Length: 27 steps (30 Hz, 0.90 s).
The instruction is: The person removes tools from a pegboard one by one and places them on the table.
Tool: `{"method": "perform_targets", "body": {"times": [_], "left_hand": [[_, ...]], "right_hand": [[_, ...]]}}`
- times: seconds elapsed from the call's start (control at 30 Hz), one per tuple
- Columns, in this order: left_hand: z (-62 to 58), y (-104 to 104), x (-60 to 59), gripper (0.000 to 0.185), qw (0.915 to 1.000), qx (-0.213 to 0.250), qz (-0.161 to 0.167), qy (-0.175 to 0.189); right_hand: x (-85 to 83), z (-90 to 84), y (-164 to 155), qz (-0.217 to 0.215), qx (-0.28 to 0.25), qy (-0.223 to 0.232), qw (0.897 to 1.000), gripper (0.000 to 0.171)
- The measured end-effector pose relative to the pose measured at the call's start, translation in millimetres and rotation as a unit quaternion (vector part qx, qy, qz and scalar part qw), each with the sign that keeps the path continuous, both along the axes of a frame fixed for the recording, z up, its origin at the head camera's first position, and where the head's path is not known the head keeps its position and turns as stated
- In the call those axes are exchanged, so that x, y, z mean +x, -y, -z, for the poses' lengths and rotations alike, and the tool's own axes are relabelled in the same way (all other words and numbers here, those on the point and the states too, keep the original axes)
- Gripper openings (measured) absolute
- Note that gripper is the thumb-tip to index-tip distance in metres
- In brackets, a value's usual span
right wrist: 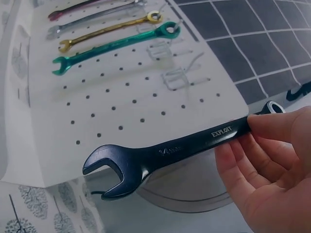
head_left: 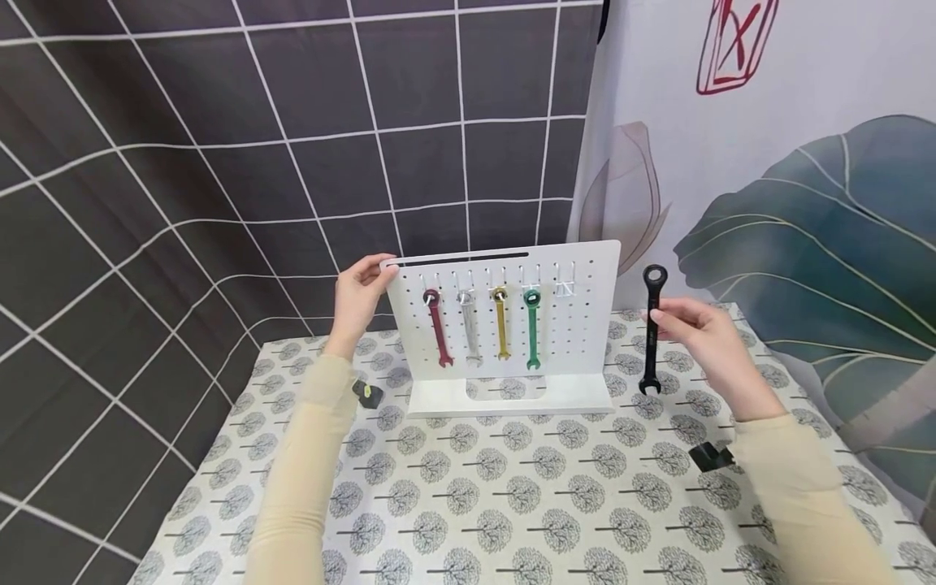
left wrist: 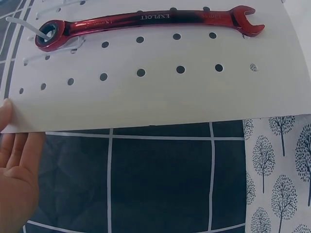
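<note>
My left hand (head_left: pixel 358 301) grips the upper left corner of a white pegboard stand (head_left: pixel 578 341), thumb in front and fingers behind. Four-hook row aside, a red wrench (head_left: pixel 439 329), a silver wrench (head_left: pixel 470 329), a yellow wrench (head_left: pixel 501 325) and a green wrench (head_left: pixel 533 329) hang on it by their ring ends. At the right end of the row, a wire hook (head_left: pixel 565 288) carries nothing. Right of the board, my right hand (head_left: pixel 702 341) pinches a black wrench (right wrist: pixel 189 143) near its ring end, open jaw downward, held above the table.
The table is covered by a tree-print cloth (head_left: pixel 512 504). Behind the board hangs a dark gridded curtain (head_left: pixel 307 179), and a pale curtain with a leaf print (head_left: pixel 826 227) hangs at the right. Black straps show at both wrists.
</note>
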<state>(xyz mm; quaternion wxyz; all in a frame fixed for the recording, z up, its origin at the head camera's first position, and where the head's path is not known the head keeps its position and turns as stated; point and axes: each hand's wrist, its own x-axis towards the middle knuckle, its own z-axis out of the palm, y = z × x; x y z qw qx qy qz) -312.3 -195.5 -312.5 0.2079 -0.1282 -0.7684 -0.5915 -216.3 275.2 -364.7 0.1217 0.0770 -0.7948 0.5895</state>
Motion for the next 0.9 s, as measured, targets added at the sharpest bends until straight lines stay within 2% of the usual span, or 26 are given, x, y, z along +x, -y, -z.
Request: {"method": "perform_targets", "body": {"times": [0.1,0.27,0.37,0.6,0.9], "left_hand": [[-0.4,0,1.1,0.028,1.0,0.002,0.003,-0.001],[-1.0,-1,1.6,0.028,1.0,0.001,0.003,-0.003],[-1.1,-1,1.8,0.028,1.0,0.001,0.001,-0.004],[0.5,0,0.2,0.028,0.9999,-0.001,0.001,-0.01],[1.5,0,0.4,0.028,0.9999,-0.002,-0.006,-0.009]], "right_hand": [[-1.2,7.7,-3,-0.002,0.003,0.011,1.0,0.02],[-3.3,24.3,-4,-0.007,0.024,0.043,0.999,0.043],[-4.4,32.4,-3,-0.011,0.033,0.059,0.998,0.049],[-7.0,48.9,-3,-0.007,0.072,0.09,0.993,0.05],[-9.5,66.3,-1,-0.022,0.059,0.109,0.992,0.051]]}}
